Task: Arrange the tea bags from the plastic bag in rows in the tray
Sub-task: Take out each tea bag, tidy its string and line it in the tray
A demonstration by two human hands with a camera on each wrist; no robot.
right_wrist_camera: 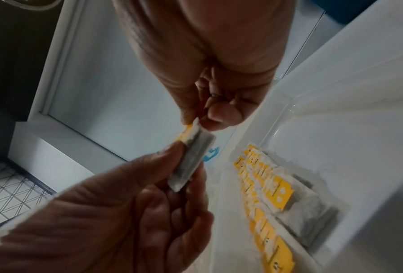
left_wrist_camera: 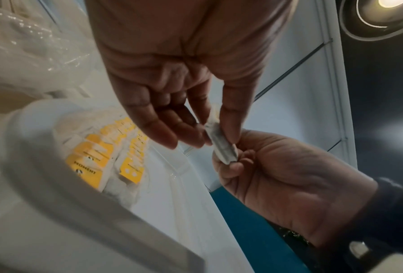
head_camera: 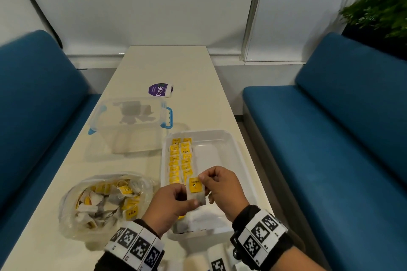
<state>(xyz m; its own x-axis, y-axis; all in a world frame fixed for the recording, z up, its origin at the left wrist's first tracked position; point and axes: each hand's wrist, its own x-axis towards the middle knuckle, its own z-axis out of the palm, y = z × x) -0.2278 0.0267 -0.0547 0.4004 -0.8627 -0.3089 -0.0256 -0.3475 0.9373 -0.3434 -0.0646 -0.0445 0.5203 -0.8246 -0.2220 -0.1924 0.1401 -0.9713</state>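
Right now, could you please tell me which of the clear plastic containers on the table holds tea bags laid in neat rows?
The white rectangular tray in front of the hands: yellow-tagged tea bags form two rows along its left side, unlike the jumbled plastic bag or clip-lid box.

My cream counter [head_camera: 154, 68] carries the white tray [head_camera: 229, 138] at 4 o'clock, the plastic bag [head_camera: 72, 222] at 7, a clear box [head_camera: 132, 138] (blue clips) centrally, a purple sticker [head_camera: 159, 90] at 12.

Looking like an office lounge booth: blue sofas [head_camera: 343, 130] facing across a narrow tabletop [head_camera: 163, 68], potted plant [head_camera: 378, 9] standing in the corner.
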